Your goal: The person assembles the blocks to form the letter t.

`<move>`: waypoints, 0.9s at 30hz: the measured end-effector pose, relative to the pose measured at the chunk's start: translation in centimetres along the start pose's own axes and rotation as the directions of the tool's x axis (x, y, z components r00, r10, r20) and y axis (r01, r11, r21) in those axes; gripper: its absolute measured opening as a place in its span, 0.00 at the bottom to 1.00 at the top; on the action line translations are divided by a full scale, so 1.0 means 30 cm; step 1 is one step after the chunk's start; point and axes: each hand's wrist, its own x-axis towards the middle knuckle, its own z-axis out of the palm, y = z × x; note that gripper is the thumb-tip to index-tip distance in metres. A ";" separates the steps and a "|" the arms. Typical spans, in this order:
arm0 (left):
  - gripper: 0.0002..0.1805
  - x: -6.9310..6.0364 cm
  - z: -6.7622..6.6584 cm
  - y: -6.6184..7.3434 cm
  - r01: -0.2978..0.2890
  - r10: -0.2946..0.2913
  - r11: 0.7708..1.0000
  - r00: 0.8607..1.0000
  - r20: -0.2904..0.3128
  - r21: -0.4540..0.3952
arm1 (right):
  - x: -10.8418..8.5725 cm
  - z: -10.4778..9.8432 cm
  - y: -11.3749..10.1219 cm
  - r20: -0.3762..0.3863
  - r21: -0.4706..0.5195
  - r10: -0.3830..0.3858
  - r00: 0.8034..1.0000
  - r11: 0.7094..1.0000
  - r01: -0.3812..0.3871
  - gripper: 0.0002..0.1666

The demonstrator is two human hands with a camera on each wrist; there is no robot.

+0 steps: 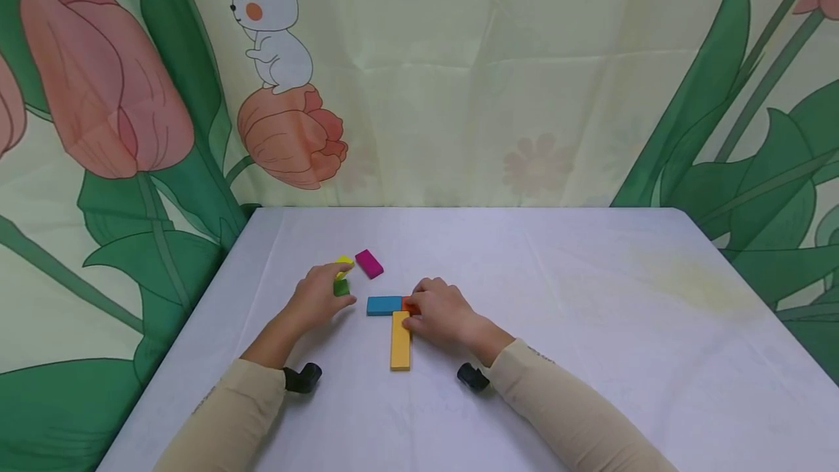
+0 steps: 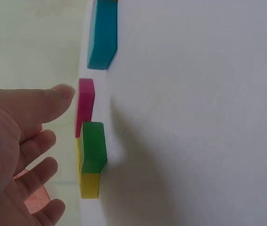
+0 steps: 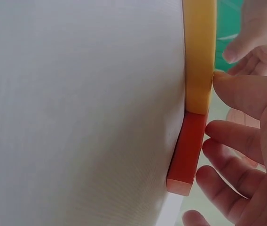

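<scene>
My left hand (image 1: 316, 296) hovers by a green block (image 1: 341, 287) and a yellow block (image 1: 344, 259), thumb and fingers spread. In the left wrist view a gap separates it from the green block (image 2: 93, 147), and nothing is in its grasp. My right hand (image 1: 447, 313) is over a red-orange block (image 3: 188, 150), which it partly covers in the head view. Its fingertips rest on or very near that block, while the thumb touches a long amber block (image 3: 200, 56). A blue block (image 1: 384, 305) lies left of the red-orange one, and the amber block points toward me below them.
A magenta block (image 1: 369, 264) lies beyond the yellow one. White cloth covers the table (image 1: 557, 275), whose far edge meets a printed curtain (image 1: 426, 93). Dark wrist cameras (image 1: 304, 378) stick out from the beige sleeves (image 1: 226, 414).
</scene>
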 end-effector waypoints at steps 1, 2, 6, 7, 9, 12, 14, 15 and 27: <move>0.36 0.006 -0.003 -0.003 0.000 0.000 1.000 1.000 0.003 0.004 | 0.001 0.001 -0.001 0.002 -0.001 0.003 1.000 1.000 -0.003 0.22; 0.36 0.013 -0.005 -0.006 0.002 -0.002 1.000 1.000 0.007 0.006 | 0.001 0.002 -0.001 0.005 -0.002 0.006 1.000 1.000 -0.006 0.22; 0.36 0.034 -0.001 -0.022 -0.001 0.000 1.000 1.000 0.017 0.016 | 0.005 0.003 0.000 0.008 -0.010 0.010 1.000 1.000 -0.010 0.22; 0.35 0.038 0.001 -0.025 0.000 0.000 1.000 1.000 0.017 0.016 | 0.006 0.003 0.001 0.009 -0.013 0.010 1.000 1.000 -0.010 0.22; 0.35 0.046 0.006 -0.029 -0.001 0.000 1.000 1.000 0.017 0.019 | 0.007 0.002 0.001 0.010 -0.018 0.008 1.000 1.000 -0.008 0.23; 0.35 0.055 0.011 -0.032 0.017 -0.018 1.000 1.000 0.018 0.025 | 0.005 -0.001 -0.001 0.013 -0.021 0.010 1.000 1.000 -0.010 0.23; 0.34 0.060 0.013 -0.033 0.030 -0.030 0.999 0.999 0.017 0.027 | 0.005 -0.003 -0.003 0.013 -0.020 0.013 1.000 1.000 -0.013 0.23; 0.34 0.063 0.013 -0.034 0.035 -0.035 0.999 0.999 0.017 0.025 | 0.005 -0.004 -0.003 0.013 -0.020 0.016 1.000 1.000 -0.016 0.23; 0.32 0.087 0.019 -0.037 0.016 -0.016 1.000 1.000 0.023 0.018 | 0.001 -0.004 -0.008 0.016 -0.020 0.024 1.000 1.000 -0.024 0.22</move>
